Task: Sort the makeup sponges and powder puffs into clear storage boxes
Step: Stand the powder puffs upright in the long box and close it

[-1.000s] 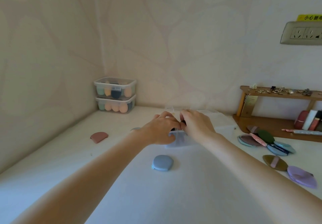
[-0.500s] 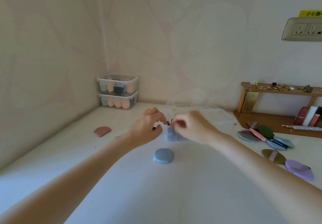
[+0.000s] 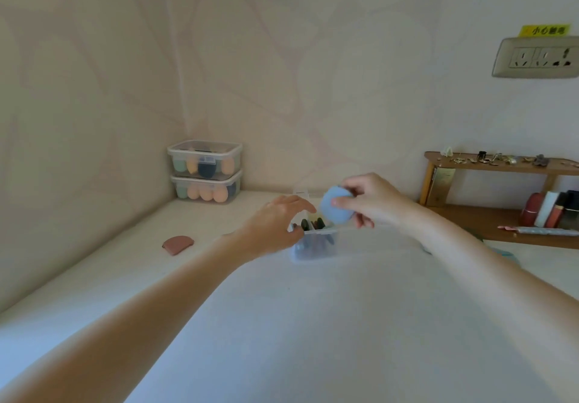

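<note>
My right hand [image 3: 372,202] pinches a round light-blue powder puff [image 3: 333,211] and holds it just above a small clear storage box [image 3: 316,247] on the white table. Several dark puffs stand upright inside that box. My left hand [image 3: 275,227] holds the box's left rim, with the thumb on the near side and the fingers over the top. A brownish-pink puff [image 3: 177,243] lies alone on the table to the left.
Two lidded clear boxes [image 3: 205,164] filled with egg-shaped sponges are stacked in the back left corner. A wooden shelf [image 3: 501,164] with trinkets and cosmetics stands at the right wall under a wall socket [image 3: 535,58]. My right forearm hides the puffs at the right.
The blue puff no longer lies on the table in front of the box; my right hand now holds a blue puff above the box. My left hand stays at the box's left side.
</note>
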`<act>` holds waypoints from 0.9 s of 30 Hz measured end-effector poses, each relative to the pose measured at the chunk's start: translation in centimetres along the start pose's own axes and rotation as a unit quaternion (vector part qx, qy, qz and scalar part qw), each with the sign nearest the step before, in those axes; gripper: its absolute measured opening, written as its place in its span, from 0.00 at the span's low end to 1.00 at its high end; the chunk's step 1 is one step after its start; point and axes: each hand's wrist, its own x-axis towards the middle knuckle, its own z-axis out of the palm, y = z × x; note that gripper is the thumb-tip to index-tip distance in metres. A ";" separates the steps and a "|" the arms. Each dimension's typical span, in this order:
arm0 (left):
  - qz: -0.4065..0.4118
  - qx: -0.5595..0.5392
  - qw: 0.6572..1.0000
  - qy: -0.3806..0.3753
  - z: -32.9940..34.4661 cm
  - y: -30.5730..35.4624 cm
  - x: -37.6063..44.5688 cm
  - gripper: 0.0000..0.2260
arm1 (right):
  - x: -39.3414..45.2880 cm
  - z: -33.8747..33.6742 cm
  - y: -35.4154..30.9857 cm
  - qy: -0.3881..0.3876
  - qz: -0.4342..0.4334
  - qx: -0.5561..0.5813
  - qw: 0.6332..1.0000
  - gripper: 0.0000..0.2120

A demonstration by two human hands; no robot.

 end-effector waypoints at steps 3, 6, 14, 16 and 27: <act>0.015 0.001 0.998 -0.058 0.8 0.7 0.8 0.21 | 0.8 -0.9 1.6 0.079 0.062 0.036 0.994 0.10; 0.023 0.031 0.995 -0.090 1.7 0.9 1.6 0.21 | 1.7 0.6 2.4 0.091 0.062 0.048 0.993 0.12; -0.009 0.083 0.988 -0.129 2.5 1.2 1.8 0.23 | 3.1 4.7 1.6 0.044 -0.037 -0.168 0.984 0.11; -0.008 0.084 0.988 -0.127 2.4 1.2 1.8 0.23 | 3.4 4.8 1.4 0.019 -0.016 -0.198 0.980 0.09; 0.011 0.101 0.989 -0.106 2.4 1.0 2.0 0.21 | 4.7 2.8 -0.1 -0.098 0.047 -0.146 0.983 0.13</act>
